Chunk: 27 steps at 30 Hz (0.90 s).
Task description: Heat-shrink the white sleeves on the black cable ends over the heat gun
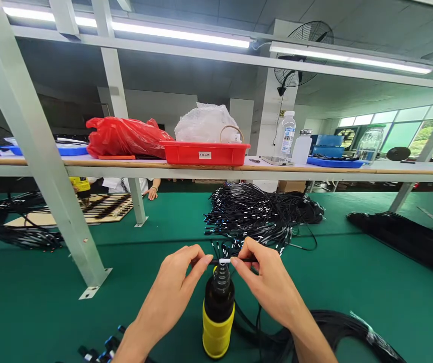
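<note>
A thin black cable with a white sleeve (224, 261) is stretched level between my two hands. My left hand (176, 285) pinches it left of the sleeve, and my right hand (271, 285) pinches it on the right. Just beneath the sleeve stands a yellow and black heat gun (218, 322), upright with its ribbed nozzle pointing up. Whether the sleeve touches the nozzle, I cannot tell. Behind my fingers lies a large heap of black cables (258, 209) with white and blue ends.
A bundle of black cables (333, 327) curves beside my right forearm; dark connectors (106, 348) lie near my left. Metal posts (55, 166) carry a shelf with a red tray (205, 152) and bottles. Another person's hand (153, 193) rests across the green table.
</note>
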Motion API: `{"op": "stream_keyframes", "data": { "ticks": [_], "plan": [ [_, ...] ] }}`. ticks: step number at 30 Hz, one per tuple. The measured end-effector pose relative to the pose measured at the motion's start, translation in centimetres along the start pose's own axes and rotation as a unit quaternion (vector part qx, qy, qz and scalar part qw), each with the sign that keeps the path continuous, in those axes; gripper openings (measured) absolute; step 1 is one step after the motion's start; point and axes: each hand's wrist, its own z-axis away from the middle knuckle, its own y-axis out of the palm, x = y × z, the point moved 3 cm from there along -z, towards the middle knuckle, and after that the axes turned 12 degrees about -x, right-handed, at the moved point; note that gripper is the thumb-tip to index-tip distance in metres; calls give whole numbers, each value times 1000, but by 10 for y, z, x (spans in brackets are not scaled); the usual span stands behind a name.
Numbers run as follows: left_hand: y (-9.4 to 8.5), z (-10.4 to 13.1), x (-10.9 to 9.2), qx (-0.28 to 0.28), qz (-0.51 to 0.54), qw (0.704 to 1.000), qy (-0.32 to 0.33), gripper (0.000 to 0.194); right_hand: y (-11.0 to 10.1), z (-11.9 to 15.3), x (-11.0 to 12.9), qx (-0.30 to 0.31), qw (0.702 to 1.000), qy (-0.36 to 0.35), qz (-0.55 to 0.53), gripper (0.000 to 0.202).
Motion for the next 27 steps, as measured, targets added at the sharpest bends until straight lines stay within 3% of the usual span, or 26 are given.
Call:
{"op": "stream_keyframes", "data": {
  "ticks": [27],
  "plan": [
    [0, -2, 6, -7, -6, 1000, 10, 32, 4, -3, -3, -13, 1000, -16, 10, 17]
  ]
}}
